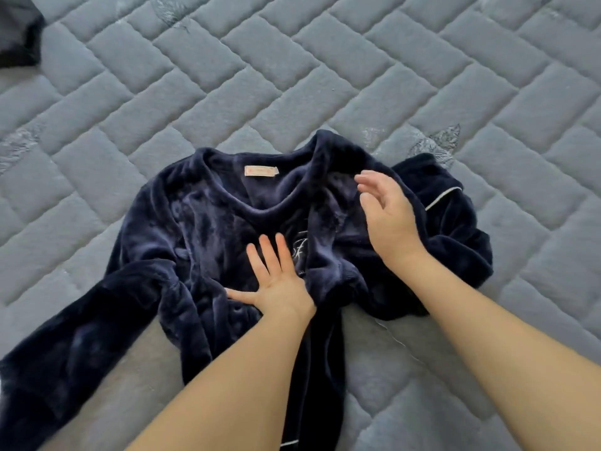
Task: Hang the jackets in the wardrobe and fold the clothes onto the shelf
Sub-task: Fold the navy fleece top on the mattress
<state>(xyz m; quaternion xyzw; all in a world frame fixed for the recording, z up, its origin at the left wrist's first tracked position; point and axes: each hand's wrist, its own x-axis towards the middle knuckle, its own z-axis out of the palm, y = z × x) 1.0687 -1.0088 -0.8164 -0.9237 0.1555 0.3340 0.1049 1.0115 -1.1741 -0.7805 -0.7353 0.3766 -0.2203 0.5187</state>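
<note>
One dark navy plush fleece top (pixel 201 242) with a V neckline lies front up on the grey quilted mattress (pixel 325 76), its collar pointing away from the person. The top serves as the landmark here. Its hem and lower body run off the bottom edge of the view, partly hidden under the two bare forearms. One sleeve stretches to the near left of the top and is cut off at the left edge. The other sleeve is bunched in a heap on the right side, showing one line of white piping, so its cuff cannot be made out. A single pale pink neck label (pixel 261 171) sits inside the collar; its print is too small to read. Pale embroidery on the chest is half covered by a fold and unreadable.

The left hand (pixel 276 281) rests flat on the chest of the top, fingers straight and spread. The right hand (pixel 387 209) is above the right shoulder of the top, fingers loosely extended, gripping nothing; whether it touches the fabric is unclear.

Far beyond the top, at the upper left corner, one dark cloth item (pixel 18 30) is mostly cut off.
</note>
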